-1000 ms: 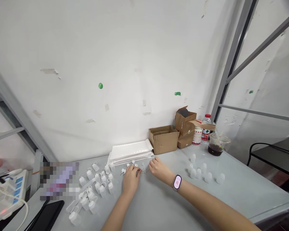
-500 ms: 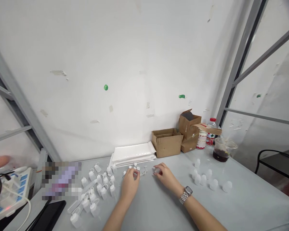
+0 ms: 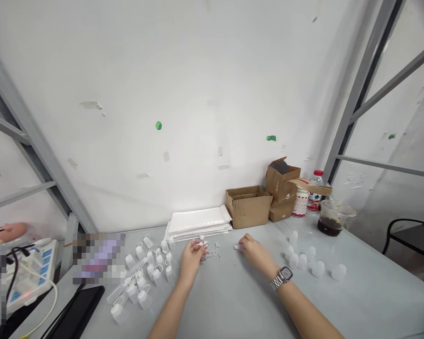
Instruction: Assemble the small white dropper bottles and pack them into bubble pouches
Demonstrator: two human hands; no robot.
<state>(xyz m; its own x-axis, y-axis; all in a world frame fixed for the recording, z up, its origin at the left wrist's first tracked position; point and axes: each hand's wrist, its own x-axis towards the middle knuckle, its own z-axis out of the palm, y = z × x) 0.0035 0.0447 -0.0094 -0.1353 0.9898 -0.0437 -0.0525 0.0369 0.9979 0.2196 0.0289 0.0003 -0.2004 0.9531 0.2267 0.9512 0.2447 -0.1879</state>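
Observation:
My left hand [image 3: 192,258] is closed in a pinch on a small white cap [image 3: 204,245], partly hidden by the fingers. Just right of those fingertips lie several loose white caps with thin straps [image 3: 214,254]. Between the fingertips of my right hand [image 3: 255,254] is a small translucent bottle [image 3: 237,246], tilted on its side with its end pointing left. A gap of bare table separates the two hands. Left of my left hand stand several small bottles with white looped caps [image 3: 156,275]. Several uncapped translucent bottles [image 3: 303,261] stand to the right of my right hand.
White padded envelopes [image 3: 199,221] are stacked by the wall beside an open cardboard box [image 3: 251,210]. A paper bag [image 3: 281,195], a red-capped bottle [image 3: 315,190] and a cup of dark drink [image 3: 330,226] stand back right. A power strip [image 3: 44,270] and black phone [image 3: 76,313] lie left.
My left hand has come up slightly from the loose caps, with a cap now showing at its fingertips. My right hand keeps its bottle and has shifted a little right. The view has turned slightly.

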